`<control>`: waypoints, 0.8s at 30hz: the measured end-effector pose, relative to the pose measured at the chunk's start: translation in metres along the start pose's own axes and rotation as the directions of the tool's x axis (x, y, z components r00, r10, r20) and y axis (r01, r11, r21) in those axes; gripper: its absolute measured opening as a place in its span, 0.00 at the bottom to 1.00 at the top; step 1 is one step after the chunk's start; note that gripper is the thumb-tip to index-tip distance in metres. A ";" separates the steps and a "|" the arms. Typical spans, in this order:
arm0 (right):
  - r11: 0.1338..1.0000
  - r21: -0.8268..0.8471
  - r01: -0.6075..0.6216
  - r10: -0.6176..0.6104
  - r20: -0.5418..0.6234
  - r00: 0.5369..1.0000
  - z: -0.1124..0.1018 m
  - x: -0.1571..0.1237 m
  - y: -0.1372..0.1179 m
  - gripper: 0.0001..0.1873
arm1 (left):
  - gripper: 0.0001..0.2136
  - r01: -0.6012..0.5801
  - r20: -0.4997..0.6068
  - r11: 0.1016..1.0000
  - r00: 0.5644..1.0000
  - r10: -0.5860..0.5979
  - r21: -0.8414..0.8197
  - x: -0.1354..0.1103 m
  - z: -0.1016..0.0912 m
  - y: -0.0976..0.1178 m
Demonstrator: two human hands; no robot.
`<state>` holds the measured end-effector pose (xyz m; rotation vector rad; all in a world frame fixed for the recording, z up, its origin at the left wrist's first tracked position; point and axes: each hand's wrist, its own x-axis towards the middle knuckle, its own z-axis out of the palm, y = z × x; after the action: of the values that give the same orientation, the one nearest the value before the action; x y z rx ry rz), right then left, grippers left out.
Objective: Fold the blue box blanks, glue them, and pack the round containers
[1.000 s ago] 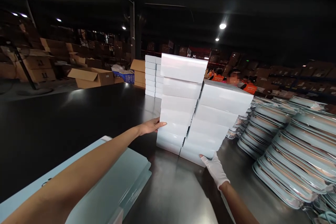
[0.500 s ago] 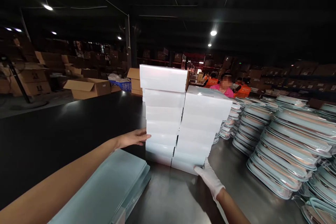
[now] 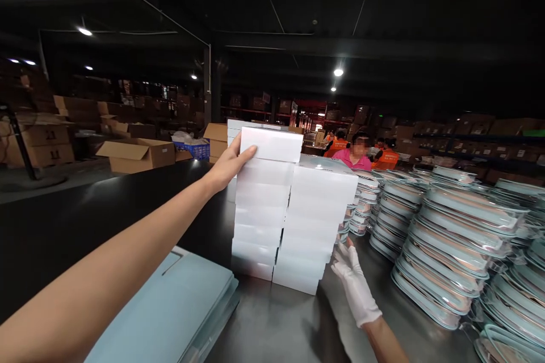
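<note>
— Bare left hand (image 3: 230,167) has risen to the top white rectangular box (image 3: 272,144) of a two-column white stack (image 3: 313,221) on the dark, glossy bench (image 3: 272,317). Gripping?
— Half-open, braced at its left corner. White-gloved right hand (image 3: 353,283), loosely open, holds nothing.
— Steadying, I'd judge; next calls for even pressure.

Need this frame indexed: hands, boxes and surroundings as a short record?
left hand: bare, thumb on front of the top box, left column
right hand: white-gloved, beside right column; contact unclear
white boxes: two adjacent columns, left taller
table: dark, glossy
near left: pale blue flat items, stacked
right: plastic-wrapped stacks
background: open cardboard box, person in pink
</note>
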<state>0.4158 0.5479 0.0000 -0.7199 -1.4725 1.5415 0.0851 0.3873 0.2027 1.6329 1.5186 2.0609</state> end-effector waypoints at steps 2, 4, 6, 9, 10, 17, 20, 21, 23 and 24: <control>0.999 -0.003 0.037 -0.037 0.014 0.999 0.006 -0.004 0.008 0.63 | 0.46 -0.001 0.002 0.999 1.000 0.001 -0.034 -0.007 0.001 -0.008; 0.998 -0.018 0.053 -0.053 0.003 0.999 0.014 -0.006 0.023 0.66 | 0.47 0.033 -0.013 0.998 0.999 -0.033 -0.060 -0.019 -0.002 -0.021; 0.998 -0.048 0.042 -0.043 -0.015 0.999 0.022 -0.006 0.043 0.67 | 0.46 0.100 -0.007 0.992 0.995 -0.101 -0.076 -0.033 -0.005 -0.038; 0.993 -0.116 -0.003 -0.003 -0.053 0.999 0.031 -0.004 0.071 0.57 | 0.36 0.249 0.077 0.966 0.967 -0.244 -0.066 -0.053 -0.007 -0.063; 0.990 -0.143 -0.017 0.007 -0.072 0.997 0.032 -0.003 0.078 0.52 | 0.31 0.298 0.106 0.953 0.951 -0.292 -0.054 -0.058 -0.007 -0.069; 0.956 -0.285 -0.073 0.039 -0.122 0.992 0.024 0.006 0.089 0.23 | 0.17 0.464 0.156 0.885 0.878 -0.453 -0.045 -0.065 -0.016 -0.087; 0.952 -0.296 -0.082 0.051 -0.112 0.992 0.025 0.009 0.089 0.22 | 0.18 0.491 0.162 0.867 0.865 -0.474 -0.085 -0.062 -0.020 -0.089; 0.952 -0.294 -0.084 0.054 -0.109 0.993 0.028 0.010 0.090 0.22 | 0.18 0.499 0.169 0.861 0.861 -0.480 -0.100 -0.061 -0.021 -0.090; 0.957 -0.277 -0.084 0.058 -0.102 0.993 0.035 0.010 0.092 0.22 | 0.19 0.519 0.189 0.845 0.849 -0.493 -0.130 -0.061 -0.021 -0.093; 0.961 -0.264 -0.083 0.059 -0.098 0.993 0.038 0.009 0.094 0.23 | 0.20 0.528 0.201 0.836 0.844 -0.498 -0.148 -0.061 -0.021 -0.094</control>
<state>0.3604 0.5436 -0.0854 -0.9967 -1.6204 1.3569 0.0509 0.3839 0.0943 1.1170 1.4428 1.6820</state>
